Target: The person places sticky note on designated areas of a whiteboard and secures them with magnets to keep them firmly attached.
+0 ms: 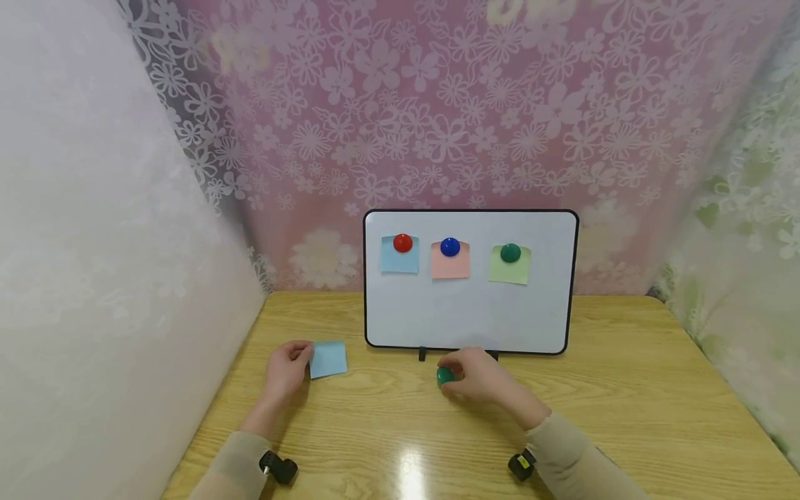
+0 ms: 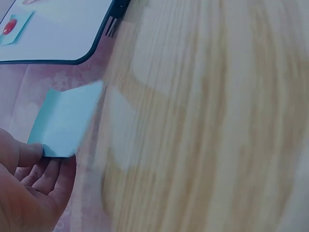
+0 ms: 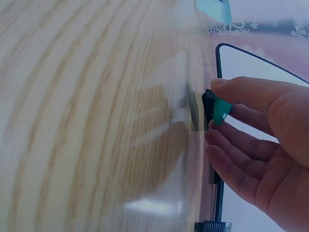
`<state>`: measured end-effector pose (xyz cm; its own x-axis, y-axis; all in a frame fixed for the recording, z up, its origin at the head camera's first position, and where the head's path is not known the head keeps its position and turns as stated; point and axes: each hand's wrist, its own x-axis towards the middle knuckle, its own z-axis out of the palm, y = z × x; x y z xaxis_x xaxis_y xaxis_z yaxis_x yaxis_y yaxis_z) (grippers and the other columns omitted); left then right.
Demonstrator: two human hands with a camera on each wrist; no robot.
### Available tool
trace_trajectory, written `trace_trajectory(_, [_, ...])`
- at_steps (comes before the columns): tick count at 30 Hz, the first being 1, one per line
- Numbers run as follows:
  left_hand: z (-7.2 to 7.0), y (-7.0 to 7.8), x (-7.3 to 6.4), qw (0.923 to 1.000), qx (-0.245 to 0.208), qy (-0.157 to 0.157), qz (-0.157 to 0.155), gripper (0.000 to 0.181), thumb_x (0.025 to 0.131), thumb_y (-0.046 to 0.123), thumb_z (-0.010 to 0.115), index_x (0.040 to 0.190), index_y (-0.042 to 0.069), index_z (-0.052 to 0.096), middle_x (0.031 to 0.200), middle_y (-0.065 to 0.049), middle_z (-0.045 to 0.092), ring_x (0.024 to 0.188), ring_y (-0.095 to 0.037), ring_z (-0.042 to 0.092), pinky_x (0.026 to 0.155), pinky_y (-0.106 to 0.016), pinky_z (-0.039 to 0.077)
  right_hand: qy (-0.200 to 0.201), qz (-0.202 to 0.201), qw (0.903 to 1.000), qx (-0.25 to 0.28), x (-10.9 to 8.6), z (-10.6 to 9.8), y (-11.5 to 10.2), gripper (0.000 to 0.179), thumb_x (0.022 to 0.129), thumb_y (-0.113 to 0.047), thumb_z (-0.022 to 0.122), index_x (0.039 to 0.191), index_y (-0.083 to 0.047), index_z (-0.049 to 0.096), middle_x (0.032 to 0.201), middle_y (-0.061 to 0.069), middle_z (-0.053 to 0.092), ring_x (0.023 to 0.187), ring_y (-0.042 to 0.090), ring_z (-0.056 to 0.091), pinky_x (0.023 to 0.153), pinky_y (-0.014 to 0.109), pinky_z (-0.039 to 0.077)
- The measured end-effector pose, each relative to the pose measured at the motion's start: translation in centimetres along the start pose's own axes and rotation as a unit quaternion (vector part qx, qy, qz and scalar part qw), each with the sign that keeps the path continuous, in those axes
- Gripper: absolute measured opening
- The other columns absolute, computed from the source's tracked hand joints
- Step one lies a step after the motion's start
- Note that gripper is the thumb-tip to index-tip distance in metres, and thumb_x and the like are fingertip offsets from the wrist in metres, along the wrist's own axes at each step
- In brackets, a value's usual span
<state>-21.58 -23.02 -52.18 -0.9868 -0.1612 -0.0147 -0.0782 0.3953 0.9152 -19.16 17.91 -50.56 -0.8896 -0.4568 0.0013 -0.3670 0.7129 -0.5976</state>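
Note:
My left hand pinches a blue sticky note by its left edge, above the table left of the whiteboard. In the left wrist view the thumb lies over the corner of the note and the fingers are behind it. My right hand holds a green round magnet between thumb and fingers, in front of the board's lower edge. The right wrist view shows this magnet partly covered by the fingertips.
On the board, a red magnet holds a blue note, a blue magnet a pink note, and another green magnet a green note. Small black feet support the board on the wooden table.

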Motion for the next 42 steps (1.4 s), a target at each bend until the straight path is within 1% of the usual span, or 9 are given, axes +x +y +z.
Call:
trace_trajectory(4, [0.5,0.1,-0.1,0.9998,-0.021,-0.005,-0.001,0.025,0.110,0.012,0.063,0.126,-0.004,0.073,0.117,-0.019,0.075,0.103,-0.022,0.068,0.075,-0.019,0.055,0.011,0.000,0.9999,-0.003,-0.2,-0.1,0.1,0.046,0.090,-0.016,0.088,0.131,-0.002,0.073,0.116,0.002,0.075,0.103,0.019,0.071,0.089,0.040,0.060])
trace_trajectory(7, [0.9,0.4,-0.1,0.9996,-0.030,-0.002,0.001,0.024,0.109,0.012,0.064,0.125,-0.003,0.074,0.118,-0.019,0.075,0.105,-0.022,0.068,0.076,-0.019,0.055,0.022,-0.001,0.9997,-0.007,-0.4,-0.3,0.2,0.047,0.090,-0.016,0.088,0.132,0.000,0.072,0.116,0.005,0.076,0.103,0.021,0.072,0.088,0.040,0.061])
trace_trajectory(13, [1.8,0.8,-0.3,0.9988,-0.049,-0.005,0.005,0.024,0.107,0.016,0.069,0.122,-0.002,0.075,0.116,-0.017,0.077,0.106,-0.025,0.072,0.081,-0.024,0.060,0.031,-0.013,0.9994,-0.011,-0.6,-0.8,0.2,0.041,0.090,-0.017,0.088,0.125,0.000,0.076,0.114,0.005,0.075,0.101,0.024,0.072,0.085,0.038,0.061])
trace_trajectory(19, [3.0,1.4,-0.7,0.9976,-0.064,-0.021,0.017,0.024,0.107,0.016,0.070,0.120,-0.004,0.076,0.111,-0.017,0.078,0.102,-0.026,0.074,0.081,-0.027,0.061,0.040,-0.024,0.9987,-0.021,-0.8,-1.4,0.1,0.037,0.089,-0.018,0.090,0.122,-0.004,0.078,0.114,0.004,0.075,0.099,0.024,0.071,0.084,0.037,0.061])
trace_trajectory(22, [3.7,1.8,-1.0,0.9973,-0.062,-0.028,0.026,0.025,0.107,0.016,0.070,0.119,-0.005,0.075,0.109,-0.017,0.078,0.100,-0.026,0.074,0.080,-0.027,0.061,0.049,-0.027,0.9981,-0.027,-1.0,-1.7,-0.1,0.036,0.088,-0.018,0.090,0.120,-0.005,0.079,0.115,0.005,0.074,0.099,0.026,0.072,0.085,0.040,0.061])
trace_trajectory(27, [4.9,2.4,-1.2,0.9978,-0.049,-0.035,0.028,0.025,0.107,0.018,0.070,0.116,-0.004,0.077,0.106,-0.014,0.078,0.099,-0.025,0.073,0.079,-0.028,0.060,0.062,-0.039,0.9967,-0.036,-1.3,-2.1,-0.3,0.033,0.089,-0.015,0.089,0.120,-0.005,0.079,0.116,0.007,0.074,0.101,0.031,0.072,0.085,0.042,0.061])
trace_trajectory(30, [5.6,2.5,-1.3,0.9971,-0.052,-0.043,0.034,0.024,0.107,0.018,0.070,0.115,-0.003,0.077,0.104,-0.013,0.078,0.096,-0.023,0.073,0.078,-0.029,0.061,0.066,-0.046,0.9960,-0.039,-1.4,-2.1,-0.2,0.033,0.090,-0.014,0.089,0.120,-0.006,0.079,0.117,0.007,0.074,0.102,0.033,0.072,0.085,0.044,0.061])
trace_trajectory(36, [7.0,2.9,-1.5,0.9944,-0.075,-0.065,0.038,0.022,0.106,0.016,0.070,0.114,-0.003,0.078,0.102,-0.011,0.078,0.093,-0.022,0.074,0.077,-0.031,0.063,0.073,-0.044,0.9956,-0.040,-1.2,-2.1,-0.1,0.032,0.090,-0.015,0.089,0.120,-0.009,0.078,0.119,0.004,0.072,0.108,0.031,0.072,0.090,0.045,0.061])
trace_trajectory(42, [8.7,3.6,-1.6,0.9935,-0.062,-0.077,0.057,0.021,0.106,0.017,0.071,0.115,0.000,0.079,0.105,-0.009,0.078,0.097,-0.020,0.072,0.079,-0.031,0.062,0.080,-0.040,0.9950,-0.045,-1.0,-2.0,-0.2,0.036,0.091,-0.016,0.089,0.124,-0.007,0.077,0.121,0.005,0.072,0.110,0.027,0.071,0.093,0.044,0.060])
